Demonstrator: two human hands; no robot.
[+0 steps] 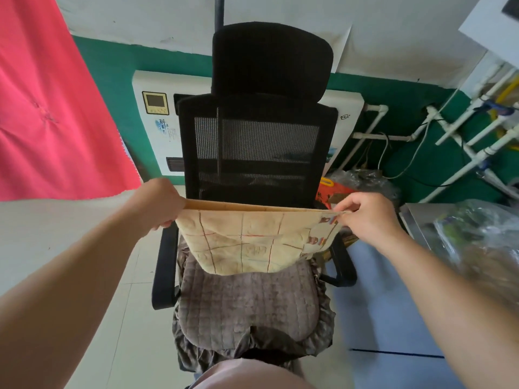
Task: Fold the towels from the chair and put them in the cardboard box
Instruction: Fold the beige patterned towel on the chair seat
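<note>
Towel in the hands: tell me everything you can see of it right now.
The towel is cream-yellow soft cloth with a quilted look, crossed by thin red-brown grid lines, and has small coloured figures near its right edge. It is held up taut along its top edge, the left hand gripping one corner and the right hand pinching the other. The rest hangs down in a curve over the chair; whether its lower edge touches the grey seat cushion cannot be told.

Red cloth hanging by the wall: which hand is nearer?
Left. The left hand grips the towel end just beside the red cloth; the right hand pinches the far end.
</note>
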